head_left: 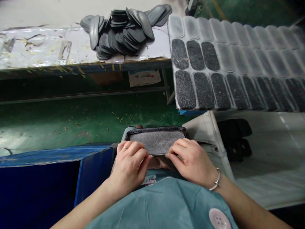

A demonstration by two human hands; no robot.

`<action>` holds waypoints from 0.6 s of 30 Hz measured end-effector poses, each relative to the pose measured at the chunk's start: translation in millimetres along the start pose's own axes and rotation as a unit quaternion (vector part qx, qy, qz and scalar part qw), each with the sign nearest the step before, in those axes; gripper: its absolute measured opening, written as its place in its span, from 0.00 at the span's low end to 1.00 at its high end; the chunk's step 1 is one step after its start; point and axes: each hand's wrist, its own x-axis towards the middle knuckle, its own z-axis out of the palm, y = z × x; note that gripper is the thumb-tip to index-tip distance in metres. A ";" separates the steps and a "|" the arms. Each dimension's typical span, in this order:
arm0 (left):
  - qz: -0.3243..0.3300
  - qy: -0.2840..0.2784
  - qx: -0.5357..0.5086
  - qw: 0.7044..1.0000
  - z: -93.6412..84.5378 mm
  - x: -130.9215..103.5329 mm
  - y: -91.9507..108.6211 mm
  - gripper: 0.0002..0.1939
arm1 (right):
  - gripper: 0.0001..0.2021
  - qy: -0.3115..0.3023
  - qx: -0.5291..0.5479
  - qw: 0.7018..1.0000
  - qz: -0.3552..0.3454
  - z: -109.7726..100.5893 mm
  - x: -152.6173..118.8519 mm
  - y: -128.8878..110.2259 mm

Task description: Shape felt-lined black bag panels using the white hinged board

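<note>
Both hands, left hand (130, 165) and right hand (192, 162), have fingers pinched on the near edge of the grey insole (157, 141) at centre lap. It could slip off toward twelve o'clock onto the green floor (71, 121).

Lighting dim and uneven — glare on the plastic-covered bench top (47, 47) upper left, deep shadow beneath it. Edges bowed by wide-angle distortion; slight softness throughout.
</note>
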 end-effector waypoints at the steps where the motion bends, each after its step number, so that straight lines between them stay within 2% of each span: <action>1: -0.007 -0.002 0.001 1.000 0.7 0.4 0.9 0.06 | 0.08 -0.003 -0.001 1.000 0.008 -0.1 1.1 -1.1; 10: -0.040 -0.019 0.020 0.999 1.8 4.7 7.1 0.11 | 0.08 -0.035 -0.032 0.997 0.062 -0.9 9.0 -7.2; 12: -0.040 -0.017 0.017 0.999 2.4 3.7 5.9 0.09 | 0.07 -0.042 -0.036 0.996 0.069 -2.3 11.1 -8.0; 14: -0.027 -0.008 0.012 1.000 3.3 1.5 3.7 0.03 | 0.07 -0.051 -0.035 0.996 0.072 -4.0 12.7 -8.3; 18: 0.043 0.014 0.037 0.998 5.4 -4.8 -0.2 0.17 | 0.07 -0.051 -0.029 0.996 0.071 -4.8 13.4 -8.2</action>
